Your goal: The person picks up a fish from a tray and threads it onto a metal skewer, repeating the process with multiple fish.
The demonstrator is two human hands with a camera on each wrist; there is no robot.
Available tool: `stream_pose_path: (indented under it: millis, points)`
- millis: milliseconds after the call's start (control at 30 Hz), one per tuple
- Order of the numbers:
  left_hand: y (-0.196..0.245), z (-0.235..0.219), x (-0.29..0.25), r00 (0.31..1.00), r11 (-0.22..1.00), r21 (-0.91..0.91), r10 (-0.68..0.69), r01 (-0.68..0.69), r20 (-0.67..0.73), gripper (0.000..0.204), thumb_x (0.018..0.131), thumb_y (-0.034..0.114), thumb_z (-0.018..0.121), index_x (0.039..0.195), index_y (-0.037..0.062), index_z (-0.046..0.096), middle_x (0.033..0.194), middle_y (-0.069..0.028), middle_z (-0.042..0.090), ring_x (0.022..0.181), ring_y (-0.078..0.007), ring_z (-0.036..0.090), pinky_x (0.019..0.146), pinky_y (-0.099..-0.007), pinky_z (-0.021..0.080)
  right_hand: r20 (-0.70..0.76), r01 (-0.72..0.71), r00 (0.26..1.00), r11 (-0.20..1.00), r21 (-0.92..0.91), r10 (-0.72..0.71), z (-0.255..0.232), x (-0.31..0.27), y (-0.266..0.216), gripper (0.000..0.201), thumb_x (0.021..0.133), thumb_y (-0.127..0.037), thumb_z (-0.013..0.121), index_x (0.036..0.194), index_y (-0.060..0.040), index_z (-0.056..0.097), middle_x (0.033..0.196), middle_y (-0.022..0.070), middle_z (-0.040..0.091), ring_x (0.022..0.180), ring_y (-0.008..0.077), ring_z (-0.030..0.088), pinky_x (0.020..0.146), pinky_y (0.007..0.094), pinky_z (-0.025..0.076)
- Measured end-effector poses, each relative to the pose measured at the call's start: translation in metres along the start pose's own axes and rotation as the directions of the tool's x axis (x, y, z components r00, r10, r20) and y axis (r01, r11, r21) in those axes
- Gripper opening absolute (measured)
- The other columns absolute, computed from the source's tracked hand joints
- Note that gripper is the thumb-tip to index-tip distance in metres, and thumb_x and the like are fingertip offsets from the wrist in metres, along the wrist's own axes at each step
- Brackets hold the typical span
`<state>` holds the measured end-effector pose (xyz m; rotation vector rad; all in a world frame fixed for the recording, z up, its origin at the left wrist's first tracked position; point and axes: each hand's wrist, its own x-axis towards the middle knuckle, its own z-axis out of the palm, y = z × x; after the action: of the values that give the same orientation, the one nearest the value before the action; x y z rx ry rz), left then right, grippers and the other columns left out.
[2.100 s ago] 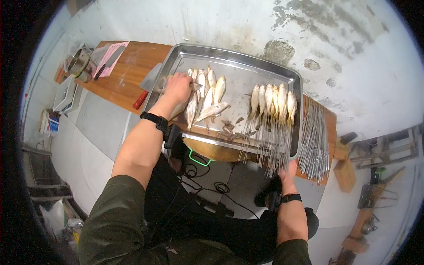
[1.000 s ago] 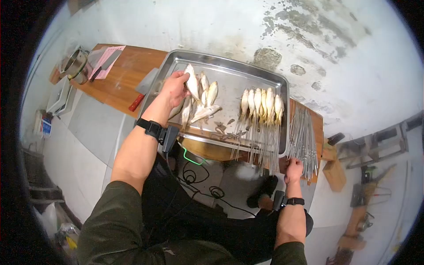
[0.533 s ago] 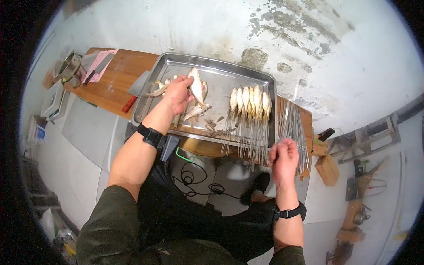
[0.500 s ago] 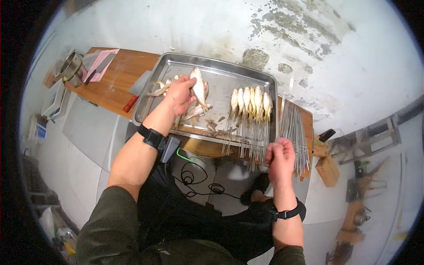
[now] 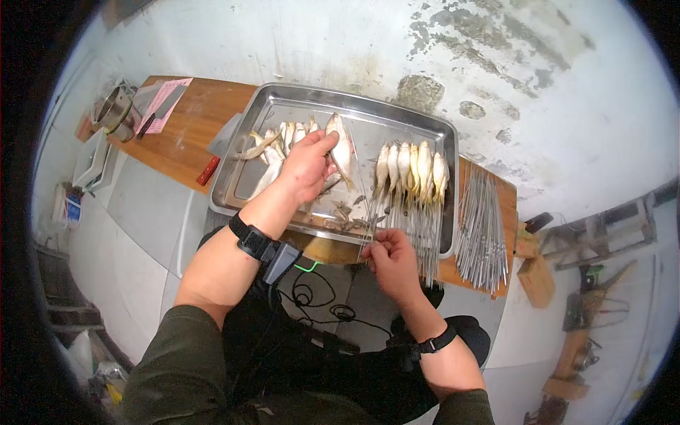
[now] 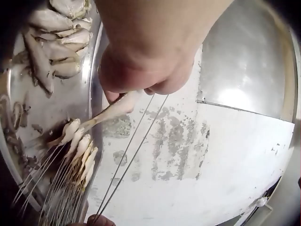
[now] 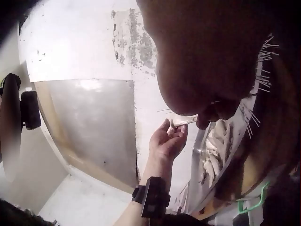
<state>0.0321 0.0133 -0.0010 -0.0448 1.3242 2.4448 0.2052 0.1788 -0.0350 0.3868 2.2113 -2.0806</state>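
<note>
Pinches one fish (image 5: pixel 340 147) with the thumb and fingers of the left hand (image 5: pixel 308 170), raised over the metal tray (image 5: pixel 393 120) with the tail downward, and more toward the middle than half a second before. Brings the right hand (image 5: pixel 395 268) away from the loose skewers (image 5: pixel 483 227) on the tabletop (image 5: pixel 177 152), to the near rim of the tray, and grips there two thin skewers (image 6: pixel 137 148), rising to beside the left hand; cannot tell if touching the pinched fish. Leaves now more of the unskewered pile (image 5: pixel 269 166) uncovered, in the left part of the tray. Keeps the skewered row (image 5: pixel 413 166) at the right end as before, with metal sticks extending over the near rim, and the red-handled knife (image 5: pixel 207 171) just beside the tray's left side.
</note>
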Motion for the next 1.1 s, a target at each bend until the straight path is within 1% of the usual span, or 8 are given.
stream_pose_path:
  millis: [100,233,333,400,733,800,933,1100]
  points:
    - [0.0,0.0,0.003,1.0,0.999,-0.037,-0.011,0.01,-0.022,0.023,0.095,0.013,0.049,0.113,-0.0004,0.052,0.105,-0.0083,0.063,0.096,-0.0178,0.063,0.08,-0.0296,0.053,0.038,-0.023,0.999,0.999,-0.049,0.025,0.001,0.007,0.006,0.017,0.089,-0.01,0.053,0.101,0.0015,0.051,0.08,0.0104,0.066,0.071,0.0137,0.061,0.065,0.027,0.048]
    - [-0.001,-0.006,0.005,1.0,0.999,0.045,0.003,-0.003,-0.005,0.021,0.094,0.011,0.051,0.112,0.0007,0.054,0.103,-0.0076,0.064,0.093,-0.0159,0.064,0.077,-0.0276,0.054,0.05,-0.038,0.998,0.996,-0.081,0.042,0.007,0.007,0.008,0.018,0.089,-0.011,0.054,0.102,0.0016,0.05,0.08,0.0098,0.066,0.072,0.0149,0.062,0.066,0.028,0.049]
    - [-0.001,-0.006,0.004,1.0,1.0,0.016,0.004,-0.004,0.0,0.021,0.093,0.009,0.052,0.112,0.0009,0.054,0.103,-0.0078,0.064,0.092,-0.0157,0.064,0.076,-0.0269,0.054,0.077,-0.023,0.997,0.999,-0.037,0.026,0.01,0.008,0.005,0.02,0.089,-0.011,0.054,0.103,0.0015,0.05,0.079,0.0096,0.066,0.066,0.0143,0.06,0.062,0.0277,0.048]
    - [0.002,-0.008,0.004,1.0,1.0,-0.01,0.012,-0.012,0.001,0.022,0.092,0.008,0.053,0.113,0.0009,0.054,0.103,-0.0078,0.064,0.092,-0.0156,0.064,0.076,-0.0267,0.054,0.071,-0.097,0.993,0.995,0.012,0.096,0.014,0.008,-0.003,0.013,0.087,-0.004,0.051,0.1,-0.0014,0.047,0.076,0.0079,0.063,0.053,0.0095,0.05,0.047,0.0226,0.039]
    - [0.004,-0.01,0.008,1.0,1.0,-0.008,0.0,0.0,-0.008,0.023,0.091,0.009,0.055,0.113,0.0009,0.053,0.103,-0.0084,0.064,0.092,-0.0171,0.063,0.08,-0.0278,0.053,0.127,-0.165,0.981,0.972,0.166,0.145,0.012,0.011,-0.005,0.012,0.089,-0.007,0.05,0.1,-0.0035,0.048,0.076,0.0087,0.064,0.051,0.0114,0.051,0.044,0.0231,0.038]
    - [0.004,-0.01,0.009,1.0,1.0,-0.012,-0.006,0.005,-0.008,0.024,0.091,0.009,0.056,0.113,0.0011,0.053,0.103,-0.0084,0.064,0.093,-0.0171,0.063,0.08,-0.0279,0.053,0.124,-0.161,0.982,0.973,0.167,0.142,0.011,0.013,-0.002,0.017,0.088,-0.007,0.051,0.103,0.0001,0.048,0.077,0.0109,0.065,0.049,0.0124,0.051,0.046,0.0258,0.041]
    - [0.003,-0.01,0.01,1.0,1.0,-0.016,-0.014,0.014,0.013,0.024,0.091,0.01,0.057,0.113,0.0013,0.054,0.104,-0.0082,0.064,0.093,-0.0173,0.063,0.08,-0.0283,0.053,0.124,-0.162,0.983,0.966,0.204,0.138,0.011,0.011,-0.007,0.017,0.088,-0.007,0.051,0.102,0.0001,0.048,0.076,0.0117,0.065,0.049,0.0128,0.051,0.046,0.0262,0.042]
    - [0.005,-0.006,0.005,1.0,1.0,-0.007,-0.012,0.012,0.018,0.025,0.09,0.01,0.058,0.114,0.0011,0.053,0.106,-0.0083,0.064,0.094,-0.0178,0.063,0.08,-0.0286,0.053,0.187,-0.251,0.961,0.926,0.283,0.204,0.009,0.011,-0.011,0.015,0.087,-0.008,0.05,0.099,-0.0007,0.047,0.076,0.0127,0.065,0.049,0.0142,0.051,0.046,0.0271,0.041]
